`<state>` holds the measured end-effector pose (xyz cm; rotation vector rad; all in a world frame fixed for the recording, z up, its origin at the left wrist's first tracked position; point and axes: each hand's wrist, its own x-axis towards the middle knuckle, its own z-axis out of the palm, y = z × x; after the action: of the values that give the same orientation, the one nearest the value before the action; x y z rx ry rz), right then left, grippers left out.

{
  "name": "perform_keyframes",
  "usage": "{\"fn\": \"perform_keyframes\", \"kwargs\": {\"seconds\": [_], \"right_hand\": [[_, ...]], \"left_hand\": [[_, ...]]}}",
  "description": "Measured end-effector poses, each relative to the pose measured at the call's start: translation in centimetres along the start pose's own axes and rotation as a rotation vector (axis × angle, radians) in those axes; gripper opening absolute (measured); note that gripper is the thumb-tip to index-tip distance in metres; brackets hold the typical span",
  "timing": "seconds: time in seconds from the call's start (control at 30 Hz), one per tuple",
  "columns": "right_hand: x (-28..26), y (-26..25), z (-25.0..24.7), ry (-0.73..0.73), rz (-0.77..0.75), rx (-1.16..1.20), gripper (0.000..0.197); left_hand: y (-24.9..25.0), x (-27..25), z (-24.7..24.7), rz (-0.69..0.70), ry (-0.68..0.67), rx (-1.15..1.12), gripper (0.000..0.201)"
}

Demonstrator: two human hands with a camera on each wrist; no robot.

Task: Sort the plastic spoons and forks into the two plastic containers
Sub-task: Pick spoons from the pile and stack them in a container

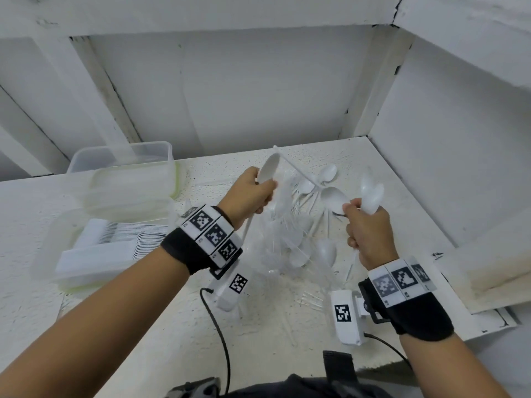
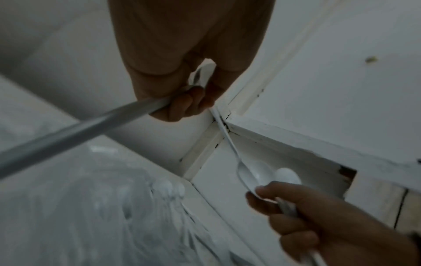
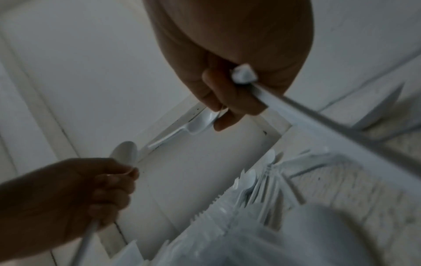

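1. My left hand (image 1: 249, 193) is raised above the table (image 1: 149, 317), fingers curled round the handle of a white spoon (image 1: 267, 168) whose bowl stands up out of the fist toward 12 o'clock.
2. My right hand (image 1: 369, 234) is fisted on a bundle of spoons (image 1: 370, 193), their bowls fanned upward. Its thumb and forefinger also pinch the bowl of one more, a crossing spoon (image 1: 333, 198), whose thin handle runs off toward 10 o'clock and passes just behind the left hand's spoon.
3. The loose pile of white and clear cutlery (image 1: 287, 239) lies on the table between and under both hands, with more spoons scattered at 1 o'clock of it.
4. The two containers sit at 9 o'clock, well apart from the hands: the far container (image 1: 126, 179) looks empty, while the near container (image 1: 94, 248) holds a neat row of stacked white cutlery; I cannot tell which kind.
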<state>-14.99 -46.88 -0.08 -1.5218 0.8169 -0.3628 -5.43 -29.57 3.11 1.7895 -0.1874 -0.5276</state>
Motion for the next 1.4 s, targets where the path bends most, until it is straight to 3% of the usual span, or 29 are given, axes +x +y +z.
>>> {"fn": "perform_keyframes", "kwargs": {"seconds": [0.13,0.27,0.33,0.4,0.53,0.63,0.73,0.8,0.9,1.0,1.07,1.13,1.27,1.4], "right_hand": [[-0.4,-0.2,-0.9,0.104,-0.285,-0.204,0.005],[-1.9,-0.8,-0.1,-0.105,-0.425,-0.214,0.016],[-2.4,-1.1,0.7,-0.175,-0.474,-0.175,0.023],[-2.5,-1.2,1.3,-0.202,-0.489,-0.129,0.023],[-1.9,-1.4,1.1,-0.272,-0.452,-0.084,0.017],[-1.6,-1.7,1.0,-0.336,-0.523,-0.163,0.015],[-1.4,-2.0,1.2,-0.356,-0.551,-0.217,0.011],[-1.0,-2.2,1.0,-0.382,-0.535,-0.228,0.007],[0.9,-2.0,-0.2,-0.428,-0.473,-0.412,0.006],[3.7,-0.8,-1.6,-0.593,-0.505,-1.031,0.013],[4.8,0.7,-1.9,-0.728,-0.496,-1.287,0.02],[5.1,2.1,-2.0,-0.763,-0.483,-1.399,0.017],[5.1,3.5,-2.0,-0.693,-0.519,-1.445,0.017],[5.0,3.5,-2.6,-0.672,-0.733,-1.472,0.02]], "left_hand": [[0.5,-1.3,-1.2,0.212,0.108,0.359,0.022],[0.9,-2.4,-0.2,0.436,-0.011,0.662,0.016],[0.5,-2.5,0.5,0.397,-0.157,0.735,0.019],[0.0,-2.6,1.0,0.309,-0.235,0.653,0.018],[-0.9,-3.2,1.0,0.118,-0.177,0.302,0.034],[-1.5,-3.5,0.6,0.024,-0.262,0.188,0.047],[-1.9,-3.5,0.3,0.004,-0.415,0.171,0.033],[-2.2,-3.5,-0.1,-0.007,-0.442,0.166,0.024],[-2.7,-3.4,-1.1,-0.003,-0.405,0.154,0.02],[-2.8,-3.3,-1.9,0.01,-0.327,0.148,0.017],[-2.8,-3.0,-2.3,0.031,-0.261,0.176,0.019],[-2.8,-2.5,-2.4,0.053,-0.21,0.234,0.021],[-2.5,-1.2,-1.9,0.095,-0.157,0.413,0.024],[-2.0,0.3,-0.2,0.143,-0.149,0.505,0.026]]}}
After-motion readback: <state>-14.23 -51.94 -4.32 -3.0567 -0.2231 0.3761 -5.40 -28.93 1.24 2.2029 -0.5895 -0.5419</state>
